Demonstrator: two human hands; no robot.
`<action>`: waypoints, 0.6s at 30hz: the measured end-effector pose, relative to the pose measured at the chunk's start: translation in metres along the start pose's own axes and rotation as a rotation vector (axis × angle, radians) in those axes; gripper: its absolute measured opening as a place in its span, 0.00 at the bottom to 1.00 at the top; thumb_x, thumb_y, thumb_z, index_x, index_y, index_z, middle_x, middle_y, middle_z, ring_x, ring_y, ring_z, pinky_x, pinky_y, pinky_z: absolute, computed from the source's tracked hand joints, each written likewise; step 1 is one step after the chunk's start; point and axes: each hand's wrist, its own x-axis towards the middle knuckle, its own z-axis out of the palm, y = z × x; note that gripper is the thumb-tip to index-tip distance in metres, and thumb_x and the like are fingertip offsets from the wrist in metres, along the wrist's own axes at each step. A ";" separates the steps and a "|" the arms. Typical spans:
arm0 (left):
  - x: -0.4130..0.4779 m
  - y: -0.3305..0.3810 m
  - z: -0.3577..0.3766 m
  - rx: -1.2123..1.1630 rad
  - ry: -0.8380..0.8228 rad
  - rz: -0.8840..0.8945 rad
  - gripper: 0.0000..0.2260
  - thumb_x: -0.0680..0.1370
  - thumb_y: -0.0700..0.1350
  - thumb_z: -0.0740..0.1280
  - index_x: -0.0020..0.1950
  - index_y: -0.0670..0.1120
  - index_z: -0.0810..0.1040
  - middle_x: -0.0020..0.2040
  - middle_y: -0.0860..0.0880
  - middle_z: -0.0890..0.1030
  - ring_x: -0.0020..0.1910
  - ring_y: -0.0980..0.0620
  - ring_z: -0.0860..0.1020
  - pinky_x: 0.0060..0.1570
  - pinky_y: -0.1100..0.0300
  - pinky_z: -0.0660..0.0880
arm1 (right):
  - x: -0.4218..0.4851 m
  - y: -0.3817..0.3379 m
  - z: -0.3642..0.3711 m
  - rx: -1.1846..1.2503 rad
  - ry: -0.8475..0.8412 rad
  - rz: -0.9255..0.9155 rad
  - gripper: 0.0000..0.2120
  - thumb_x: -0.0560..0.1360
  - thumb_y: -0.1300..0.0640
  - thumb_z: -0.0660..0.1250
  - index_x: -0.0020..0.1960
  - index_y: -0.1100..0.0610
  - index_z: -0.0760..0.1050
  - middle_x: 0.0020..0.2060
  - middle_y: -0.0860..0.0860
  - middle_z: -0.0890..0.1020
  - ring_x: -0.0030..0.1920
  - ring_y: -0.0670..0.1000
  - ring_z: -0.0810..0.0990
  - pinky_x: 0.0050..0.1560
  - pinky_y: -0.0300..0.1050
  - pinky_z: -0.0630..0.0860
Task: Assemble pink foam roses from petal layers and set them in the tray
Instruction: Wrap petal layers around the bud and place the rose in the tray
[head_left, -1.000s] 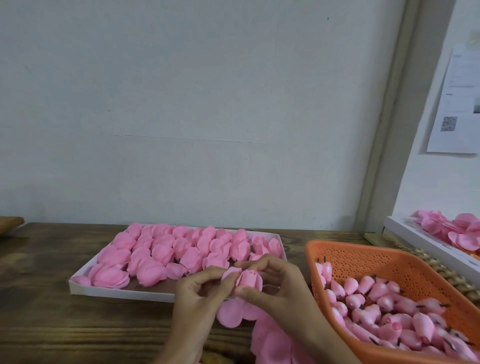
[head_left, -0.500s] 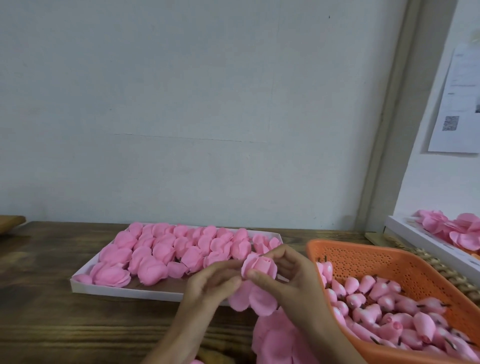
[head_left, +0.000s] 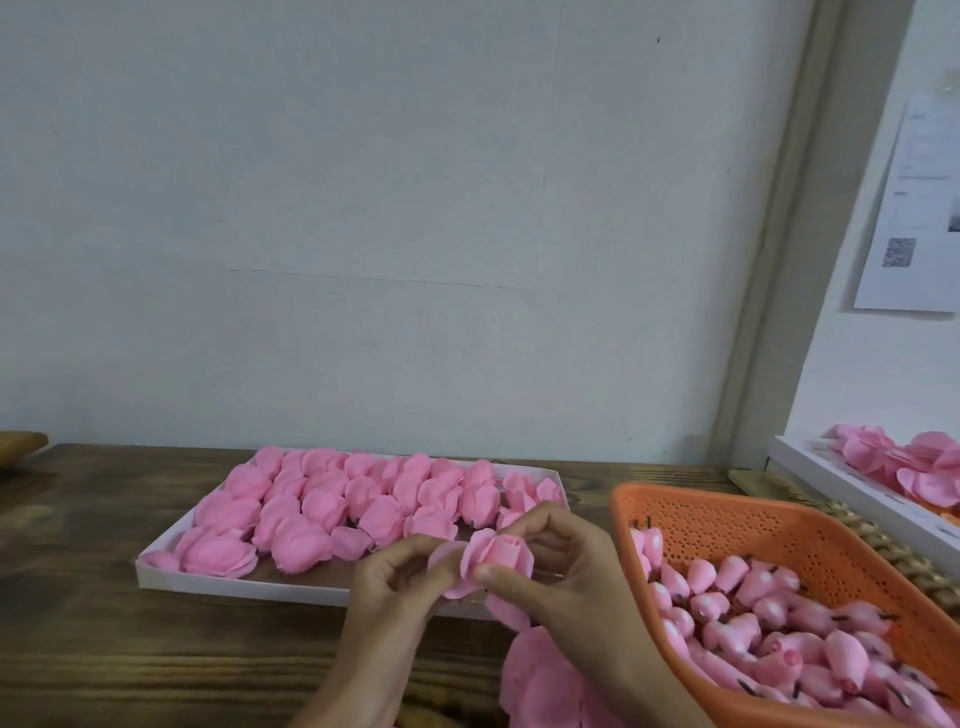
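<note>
Both hands hold one pink foam rose (head_left: 497, 561) just above the table, in front of the white tray (head_left: 228, 583). My right hand (head_left: 566, 577) pinches its petals around the bud with thumb and fingers. From the left, my left hand (head_left: 395, 587) pinches an outer petal of the same rose. The tray holds several finished pink roses (head_left: 332, 499) in rows. A pile of loose pink petal layers (head_left: 540, 680) lies on the table under my right wrist.
An orange plastic basket (head_left: 779, 525) at the right is full of pink rose buds (head_left: 769, 618) with dark stems. A second white tray (head_left: 852, 483) with pink petals stands at the far right. The table (head_left: 104, 649) is dark wood; a wall rises behind it.
The petal layer that hung below the bud now wraps up around it. Both hands have stayed together in front of the tray, shifting slightly as they work the petals.
</note>
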 end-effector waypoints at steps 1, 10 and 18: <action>-0.001 0.000 0.000 0.043 0.011 0.026 0.22 0.60 0.56 0.82 0.45 0.42 0.88 0.45 0.37 0.86 0.47 0.39 0.85 0.49 0.47 0.84 | 0.000 -0.001 0.001 -0.011 0.010 0.009 0.13 0.68 0.63 0.82 0.45 0.61 0.79 0.43 0.60 0.87 0.45 0.61 0.88 0.45 0.52 0.84; -0.003 0.002 0.005 -0.148 -0.050 -0.025 0.21 0.81 0.54 0.68 0.49 0.36 0.87 0.49 0.32 0.85 0.49 0.34 0.85 0.40 0.49 0.83 | -0.005 -0.003 0.009 -0.080 0.095 0.108 0.12 0.67 0.65 0.81 0.41 0.53 0.80 0.44 0.58 0.87 0.44 0.59 0.88 0.46 0.63 0.83; -0.014 0.001 0.017 -0.080 0.146 0.146 0.19 0.57 0.57 0.86 0.40 0.50 0.87 0.40 0.51 0.87 0.36 0.56 0.85 0.34 0.65 0.80 | -0.020 0.006 0.040 -0.214 -0.027 0.045 0.13 0.63 0.58 0.83 0.42 0.50 0.80 0.46 0.46 0.88 0.46 0.48 0.88 0.49 0.48 0.83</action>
